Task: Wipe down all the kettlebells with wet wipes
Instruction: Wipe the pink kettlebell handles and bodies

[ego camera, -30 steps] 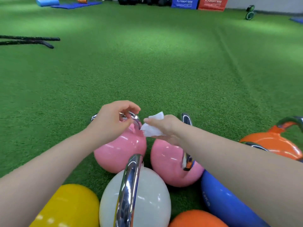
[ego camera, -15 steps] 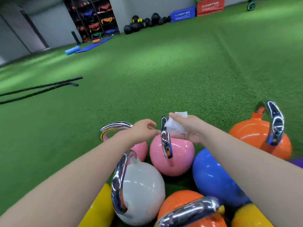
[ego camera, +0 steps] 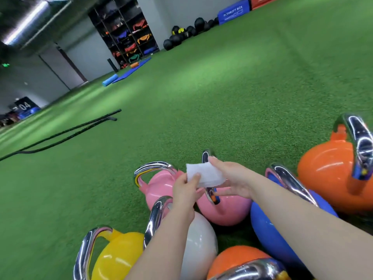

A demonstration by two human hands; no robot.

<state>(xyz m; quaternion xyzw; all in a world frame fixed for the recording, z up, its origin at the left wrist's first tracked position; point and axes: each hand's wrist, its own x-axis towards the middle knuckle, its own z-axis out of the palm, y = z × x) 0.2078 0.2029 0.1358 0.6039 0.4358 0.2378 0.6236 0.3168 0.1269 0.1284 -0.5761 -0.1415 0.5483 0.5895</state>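
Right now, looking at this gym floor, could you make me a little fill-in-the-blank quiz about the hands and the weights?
1. Both hands hold a white ____ above the pink kettlebells.
2. The left hand pinches it with thumb and ____.
3. The kettlebell under the left forearm is ____ in colour.
4. The kettlebells stand on green ____.

Missing words: wipe; fingers; white; turf

White wet wipe (ego camera: pixel 204 174) spread flat above pink kettlebells (ego camera: pixel 224 211).

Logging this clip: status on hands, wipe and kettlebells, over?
Left hand and right hand both pinch the wet wipe, held above the pink kettlebells. Wipe not touching any bell. Nothing in the way.
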